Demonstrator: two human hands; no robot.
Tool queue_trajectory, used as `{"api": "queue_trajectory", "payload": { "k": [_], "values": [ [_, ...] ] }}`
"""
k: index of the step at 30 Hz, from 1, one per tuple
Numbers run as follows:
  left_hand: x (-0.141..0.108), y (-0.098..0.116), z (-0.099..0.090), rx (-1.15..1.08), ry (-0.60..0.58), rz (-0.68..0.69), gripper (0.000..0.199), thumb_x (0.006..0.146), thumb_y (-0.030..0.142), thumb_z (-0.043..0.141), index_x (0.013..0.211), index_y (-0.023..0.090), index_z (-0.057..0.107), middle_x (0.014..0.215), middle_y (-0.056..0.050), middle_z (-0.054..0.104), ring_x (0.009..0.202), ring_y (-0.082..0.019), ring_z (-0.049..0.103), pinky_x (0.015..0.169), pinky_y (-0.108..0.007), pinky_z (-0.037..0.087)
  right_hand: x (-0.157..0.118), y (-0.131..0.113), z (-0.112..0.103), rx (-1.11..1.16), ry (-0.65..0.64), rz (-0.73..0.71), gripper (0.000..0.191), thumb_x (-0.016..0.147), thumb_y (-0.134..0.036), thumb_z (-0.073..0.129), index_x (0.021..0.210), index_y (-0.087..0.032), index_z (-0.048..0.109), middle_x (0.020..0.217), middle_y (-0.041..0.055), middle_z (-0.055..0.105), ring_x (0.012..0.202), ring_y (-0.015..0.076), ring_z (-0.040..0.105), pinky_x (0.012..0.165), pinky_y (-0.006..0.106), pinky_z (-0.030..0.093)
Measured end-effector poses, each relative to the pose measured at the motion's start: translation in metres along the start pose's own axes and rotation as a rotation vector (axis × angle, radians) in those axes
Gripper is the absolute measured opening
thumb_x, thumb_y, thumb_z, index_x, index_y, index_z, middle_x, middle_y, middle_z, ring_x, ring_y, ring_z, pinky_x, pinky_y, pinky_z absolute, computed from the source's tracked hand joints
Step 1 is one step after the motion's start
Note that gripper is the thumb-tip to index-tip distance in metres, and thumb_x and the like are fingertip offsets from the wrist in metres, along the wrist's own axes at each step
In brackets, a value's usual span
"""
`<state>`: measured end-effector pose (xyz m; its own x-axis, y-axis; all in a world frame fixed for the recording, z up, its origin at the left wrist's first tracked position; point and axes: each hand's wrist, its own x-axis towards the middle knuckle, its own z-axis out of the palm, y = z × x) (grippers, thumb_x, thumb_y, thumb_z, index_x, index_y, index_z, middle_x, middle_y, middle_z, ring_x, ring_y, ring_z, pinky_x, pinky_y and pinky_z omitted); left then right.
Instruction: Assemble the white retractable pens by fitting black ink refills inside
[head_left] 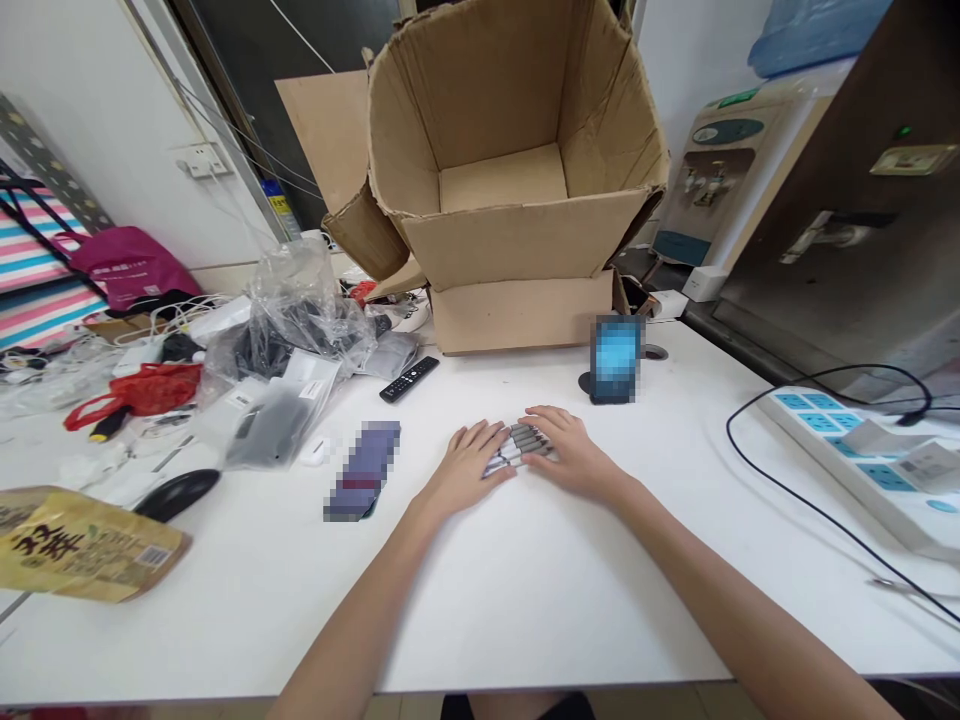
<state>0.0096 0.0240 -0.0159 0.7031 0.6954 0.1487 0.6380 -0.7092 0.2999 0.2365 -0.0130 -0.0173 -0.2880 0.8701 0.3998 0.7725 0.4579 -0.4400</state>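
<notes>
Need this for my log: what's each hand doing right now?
Left hand: open, fingers at the left end of the slim white-and-grey pen-shaped items.
Right hand: open, fingers at their right end.

A yellow bag (82, 555) is bearing large black characters, the first reading "双"; a purple bag (142, 270) is carrying lettering too small to read.

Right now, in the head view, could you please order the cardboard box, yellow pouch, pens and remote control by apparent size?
1. Cardboard box
2. Yellow pouch
Unranked, both smaller: pens and remote control; they look alike, and the pens are partly covered.
</notes>
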Motion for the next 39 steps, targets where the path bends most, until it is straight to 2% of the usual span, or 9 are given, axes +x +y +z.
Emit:
{"api": "queue_trajectory", "payload": {
  "k": [4, 12, 17, 20, 23, 26, 30, 35, 39],
  "values": [
    [0.001, -0.005, -0.006, -0.012, -0.034, 0.013, 0.058, 0.095, 0.055, 0.034, 0.147, 0.031, 0.032, 0.156, -0.001, 0.033, 0.144, -0.026, 0.023, 0.117, -0.047, 0.022, -0.001, 0.001, 0.003, -0.03, -0.106, -0.012, 0.055, 0.088, -0.046, 0.056, 0.14, -0.029, 0.044, 0.142, 0.0095, 0.05, 0.134, 0.028, 0.039, 0.106, 0.049, 0.03],
    [0.002, -0.014, 0.0, -0.024, 0.025, 0.0, 0.064, 0.094, 0.053, 0.039, 0.146, 0.018, 0.034, 0.155, -0.006, 0.034, 0.145, -0.023, 0.023, 0.121, -0.038, 0.019, 0.001, 0.005, 0.006, -0.029, -0.078, 0.034, 0.047, 0.088, -0.04, 0.058, 0.133, -0.03, 0.05, 0.135, 0.0081, 0.057, 0.127, 0.0267, 0.048, 0.104, 0.049, 0.034],
    [0.003, -0.01, 0.003, -0.067, 0.068, -0.041, 0.067, 0.09, 0.055, 0.046, 0.146, 0.02, 0.035, 0.157, -0.008, 0.028, 0.147, -0.026, 0.018, 0.121, -0.042, 0.016, 0.001, 0.007, 0.01, 0.111, -0.04, 0.077, 0.051, 0.087, -0.045, 0.058, 0.134, -0.027, 0.05, 0.139, 0.0083, 0.052, 0.131, 0.0261, 0.044, 0.11, 0.047, 0.03],
    [0.006, -0.006, 0.005, -0.228, 0.24, -0.242, 0.068, 0.091, 0.057, 0.042, 0.147, 0.021, 0.031, 0.16, -0.007, 0.021, 0.148, -0.026, 0.013, 0.121, -0.046, 0.016, 0.005, 0.0, 0.014, 0.347, 0.092, 0.273, 0.052, 0.092, -0.052, 0.046, 0.138, -0.027, 0.047, 0.146, 0.007, 0.046, 0.135, 0.0236, 0.04, 0.112, 0.043, 0.032],
    [0.01, -0.005, 0.008, -0.503, 0.421, -0.535, 0.059, 0.098, 0.051, 0.016, 0.149, 0.023, 0.027, 0.158, -0.005, 0.025, 0.146, -0.021, 0.023, 0.12, -0.042, 0.026, 0.011, -0.012, 0.018, 0.552, 0.204, 0.512, 0.055, 0.094, -0.059, 0.034, 0.137, -0.028, 0.049, 0.151, 0.0042, 0.039, 0.14, 0.0226, 0.034, 0.116, 0.043, 0.027],
    [0.013, -0.005, 0.012, -0.617, 0.408, -0.668, 0.058, 0.099, 0.048, 0.007, 0.152, 0.026, 0.018, 0.158, -0.002, 0.026, 0.143, -0.021, 0.03, 0.115, -0.042, 0.036, 0.015, -0.021, 0.021, 0.641, 0.208, 0.585, 0.061, 0.094, -0.062, 0.033, 0.139, -0.024, 0.049, 0.156, 0.0032, 0.03, 0.145, 0.0222, 0.024, 0.12, 0.043, 0.018],
    [0.015, -0.002, 0.014, -0.725, 0.375, -0.643, 0.058, 0.099, 0.049, 0.008, 0.153, 0.027, 0.013, 0.158, 0.001, 0.024, 0.143, -0.023, 0.031, 0.112, -0.042, 0.04, 0.016, -0.023, 0.025, 0.73, 0.175, 0.591, 0.063, 0.094, -0.062, 0.032, 0.142, -0.024, 0.046, 0.155, 0.0007, 0.032, 0.144, 0.0206, 0.025, 0.12, 0.041, 0.017],
    [0.019, 0.003, 0.017, -0.982, 0.494, -0.542, 0.062, 0.097, 0.057, 0.015, 0.15, 0.028, 0.028, 0.157, 0.002, 0.028, 0.143, -0.021, 0.03, 0.116, -0.037, 0.033, 0.014, -0.019, 0.027, 0.808, 0.214, 0.624, 0.063, 0.094, -0.064, 0.03, 0.143, -0.026, 0.045, 0.151, -0.0002, 0.04, 0.142, 0.0221, 0.03, 0.12, 0.044, 0.02],
    [0.021, 0.001, 0.015, -0.798, 0.456, -0.493, 0.056, 0.096, 0.054, 0.03, 0.144, 0.025, 0.04, 0.153, -0.003, 0.038, 0.143, -0.022, 0.03, 0.119, -0.041, 0.027, 0.013, -0.016, 0.026, 0.652, 0.178, 0.563, 0.061, 0.094, -0.061, 0.035, 0.142, -0.025, 0.046, 0.155, 0.003, 0.033, 0.143, 0.0238, 0.029, 0.119, 0.045, 0.022]
  ]
}}
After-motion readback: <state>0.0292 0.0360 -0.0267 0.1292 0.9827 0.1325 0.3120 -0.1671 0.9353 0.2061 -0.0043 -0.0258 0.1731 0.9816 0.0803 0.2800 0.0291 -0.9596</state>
